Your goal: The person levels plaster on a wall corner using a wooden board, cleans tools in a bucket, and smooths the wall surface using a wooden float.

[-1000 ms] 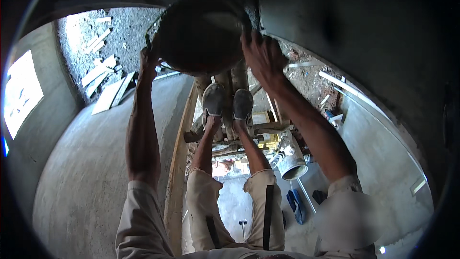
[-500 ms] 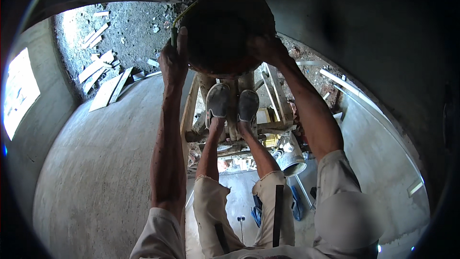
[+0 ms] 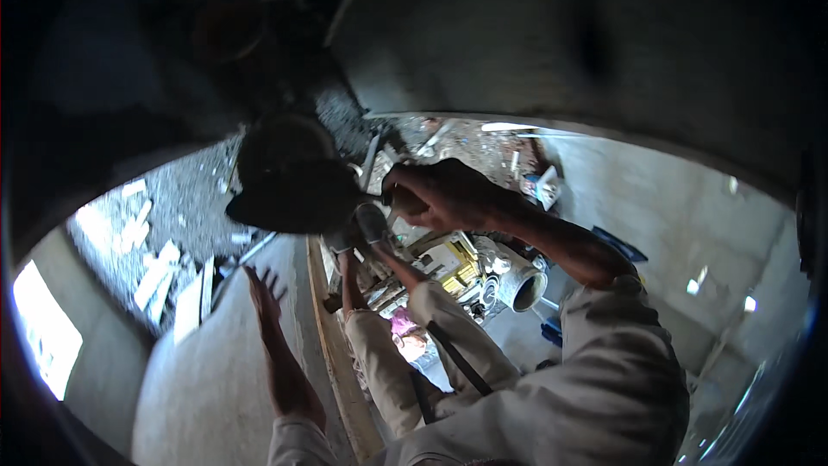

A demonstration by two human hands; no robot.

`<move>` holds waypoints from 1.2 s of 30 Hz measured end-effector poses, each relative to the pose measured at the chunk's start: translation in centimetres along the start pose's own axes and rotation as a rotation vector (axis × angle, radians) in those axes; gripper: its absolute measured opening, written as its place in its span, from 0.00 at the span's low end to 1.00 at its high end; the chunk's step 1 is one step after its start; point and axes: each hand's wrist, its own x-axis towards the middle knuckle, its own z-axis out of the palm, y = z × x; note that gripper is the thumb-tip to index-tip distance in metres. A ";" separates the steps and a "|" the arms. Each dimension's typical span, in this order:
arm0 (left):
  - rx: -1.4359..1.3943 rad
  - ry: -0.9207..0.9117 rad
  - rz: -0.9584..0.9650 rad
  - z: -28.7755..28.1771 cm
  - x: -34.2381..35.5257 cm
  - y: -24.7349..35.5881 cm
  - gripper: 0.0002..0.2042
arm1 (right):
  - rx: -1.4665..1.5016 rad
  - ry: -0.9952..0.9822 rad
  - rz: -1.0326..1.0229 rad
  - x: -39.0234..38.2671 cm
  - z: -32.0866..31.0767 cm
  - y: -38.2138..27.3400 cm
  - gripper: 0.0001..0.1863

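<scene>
My left hand [image 3: 266,292] is raised beside the grey wall surface, fingers spread and nothing in it. My right hand [image 3: 435,194] is in front of me at the middle, its fingers curled round something I cannot make out. Just left of that hand is a dark, broad, curved shape [image 3: 297,197], deep in shadow. Its kind is unclear, and I cannot tell whether the hand's grip reaches it. Behind it a dim rounded form [image 3: 289,140] shows. One dark shoe [image 3: 373,223] of mine is partly visible below the right hand.
A long wooden plank [image 3: 332,354] runs along my left leg. Below are a yellow crate [image 3: 457,266] and a pale cylindrical container [image 3: 524,286] lying tilted. Broken boards [image 3: 157,280] lie on rubble at left. A large grey wall surface [image 3: 552,60] crosses the upper right.
My left hand has let go of the large dark round basin and dropped lower left, its fingers opening. The right hand has moved down and slightly left. My view has turned.
</scene>
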 end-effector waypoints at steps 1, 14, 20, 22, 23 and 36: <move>0.086 -0.064 0.049 -3.4 -2.2 -2.5 0.49 | 0.026 0.053 -0.067 -2.8 -2.6 -2.8 0.23; 0.567 -0.572 -0.220 1.9 -24.6 -7.1 0.40 | 0.062 0.788 0.517 -37.1 -16.1 2.2 0.13; 0.402 -0.529 0.045 6.7 -23.3 2.3 0.38 | -0.102 1.319 0.718 -53.7 -29.4 -17.3 0.18; 0.413 -0.357 0.000 8.5 -21.3 5.7 0.37 | -0.208 1.199 0.765 -53.3 -28.9 -20.3 0.18; 0.423 -0.295 0.064 8.4 -20.1 6.9 0.37 | -0.096 1.176 0.705 -52.4 -27.6 -19.2 0.17; 0.326 0.261 0.130 4.9 5.5 8.0 0.49 | -0.503 0.329 0.148 -7.7 11.6 8.9 0.18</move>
